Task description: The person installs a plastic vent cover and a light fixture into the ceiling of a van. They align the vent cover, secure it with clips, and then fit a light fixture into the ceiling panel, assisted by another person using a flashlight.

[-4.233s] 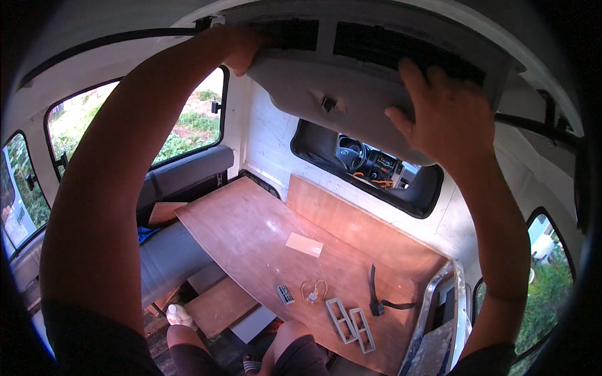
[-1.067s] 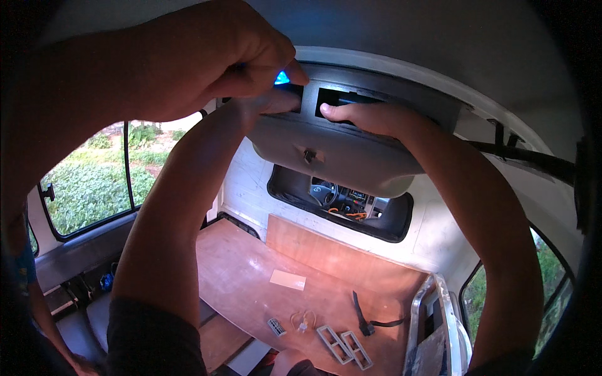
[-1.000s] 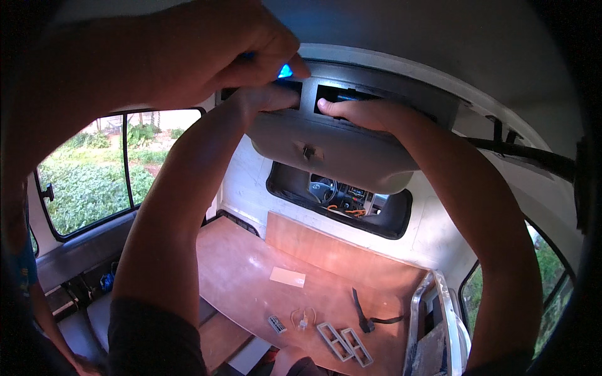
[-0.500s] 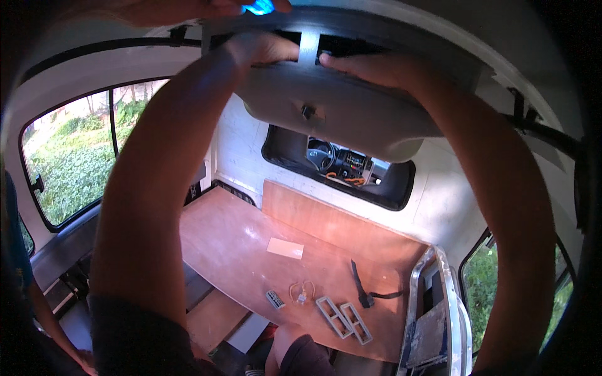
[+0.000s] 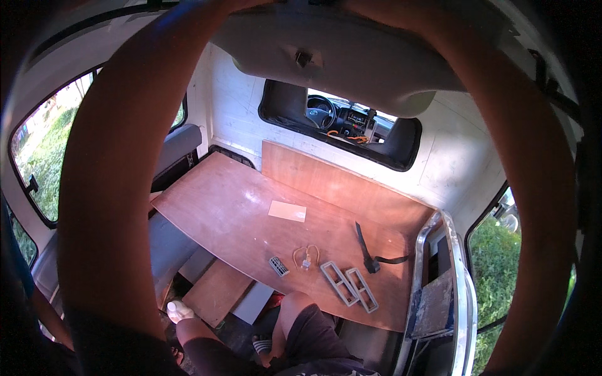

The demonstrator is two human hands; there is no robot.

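Both my arms are raised to a grey overhead housing (image 5: pixel 351 69) on the ceiling, with a small dark square fitting (image 5: pixel 303 59) on its underside. My left forearm (image 5: pixel 116 144) runs up on the left side, and my left hand is cut off by the upper edge at the housing. On the other side my right forearm (image 5: pixel 511 135) arches up to it, with only the heel of my right hand (image 5: pixel 376 9) showing at the top. The fingers of both hands are out of sight, so whether they hold anything does not show.
Below is a wooden panel (image 5: pixel 219 194) bearing two grey vent frames (image 5: pixel 339 284), a small grey louvred vent (image 5: pixel 278 266), an orange wire with a connector (image 5: pixel 306 264), a black strap (image 5: pixel 372 266) and a pale rectangular piece (image 5: pixel 288 211). A metal-edged frame (image 5: pixel 464 301) stands at right.
The view has tipped downward, so the housing and my hands have shifted up, mostly out of the picture. The hands were at the housing's dark slot; another person's hand with a blue light above has left view.
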